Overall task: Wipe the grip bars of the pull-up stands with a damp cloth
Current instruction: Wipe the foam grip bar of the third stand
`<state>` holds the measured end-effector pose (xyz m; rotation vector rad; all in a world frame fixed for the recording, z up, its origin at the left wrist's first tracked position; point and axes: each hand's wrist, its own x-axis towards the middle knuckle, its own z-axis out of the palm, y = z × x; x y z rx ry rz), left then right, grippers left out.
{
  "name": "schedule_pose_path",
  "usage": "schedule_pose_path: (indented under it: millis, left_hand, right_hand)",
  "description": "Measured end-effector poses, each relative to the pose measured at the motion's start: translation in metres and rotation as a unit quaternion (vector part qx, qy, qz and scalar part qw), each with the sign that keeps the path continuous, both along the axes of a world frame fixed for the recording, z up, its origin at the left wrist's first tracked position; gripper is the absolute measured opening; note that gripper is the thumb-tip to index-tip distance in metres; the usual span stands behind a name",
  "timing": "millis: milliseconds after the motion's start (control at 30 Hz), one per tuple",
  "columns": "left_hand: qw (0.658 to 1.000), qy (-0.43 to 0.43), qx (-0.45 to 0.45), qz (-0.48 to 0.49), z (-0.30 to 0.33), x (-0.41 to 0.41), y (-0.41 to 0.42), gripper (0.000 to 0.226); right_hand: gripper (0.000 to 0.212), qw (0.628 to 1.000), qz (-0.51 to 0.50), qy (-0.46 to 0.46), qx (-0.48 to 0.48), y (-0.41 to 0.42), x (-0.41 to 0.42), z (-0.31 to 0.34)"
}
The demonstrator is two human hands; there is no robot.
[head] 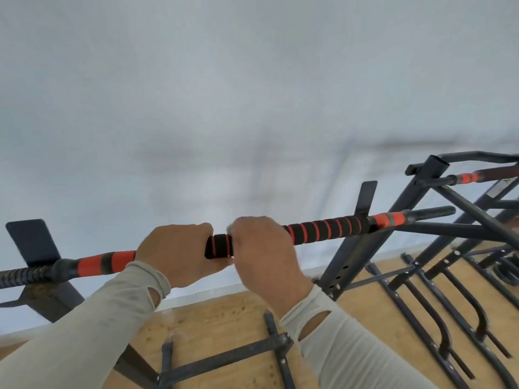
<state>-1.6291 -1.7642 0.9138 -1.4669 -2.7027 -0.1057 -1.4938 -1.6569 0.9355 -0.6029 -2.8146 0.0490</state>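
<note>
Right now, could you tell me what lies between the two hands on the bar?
In the head view, only a short stretch of black foam grip with a red stripe shows between the left hand and right hand.

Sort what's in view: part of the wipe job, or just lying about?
In the job:
- grip bar, black foam with red rings
- left hand, gripping the bar
- right hand, over the bar
- cloth, barely showing

Lying about:
- second stand
- frames on floor

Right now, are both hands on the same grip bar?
Yes: the left hand and the right hand both grip the black-and-orange grip bar, side by side near its middle.
</note>
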Motion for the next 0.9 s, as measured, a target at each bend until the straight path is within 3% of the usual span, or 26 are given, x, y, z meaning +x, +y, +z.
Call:
schedule_pose_path:
  millis: [100,167,333,433,567,667,767,900]
  left_hand:
    - [1.000,0.007,-0.002,-0.003,0.000,0.001,-0.001,0.059]
    - [1.000,0.006,-0.011,-0.007,0.000,0.000,-0.002,0.057]
    - [1.000,-0.020,-0.009,-0.002,0.003,-0.002,-0.002,0.057]
    - [1.000,-0.025,-0.005,0.002,0.004,0.003,-0.001,0.055]
    - [1.000,-0.018,-0.001,0.012,0.008,0.005,0.000,0.057]
    - [0.996,0.074,0.043,0.009,-0.006,0.002,0.002,0.056]
    - [0.985,0.127,0.099,-0.061,-0.016,0.001,-0.004,0.052]
    - [0.995,-0.032,0.030,-0.086,0.008,-0.019,-0.030,0.061]
  right_hand:
    - [0.012,0.993,0.077,0.093,0.000,-0.002,0.006,-0.017]
    - [0.016,0.992,0.066,0.102,0.043,0.033,0.025,-0.016]
    - [0.021,0.984,-0.107,-0.047,0.137,0.136,0.091,0.008]
    - [0.018,0.975,-0.183,-0.028,0.122,0.161,0.119,0.007]
    - [0.023,0.981,-0.175,0.063,0.053,0.143,0.110,-0.013]
    - [0.021,0.975,-0.176,0.139,0.005,0.139,0.106,-0.018]
    - [0.022,0.971,-0.181,0.159,0.000,0.140,0.111,-0.019]
    - [0.017,0.968,-0.179,0.175,0.011,0.135,0.113,-0.022]
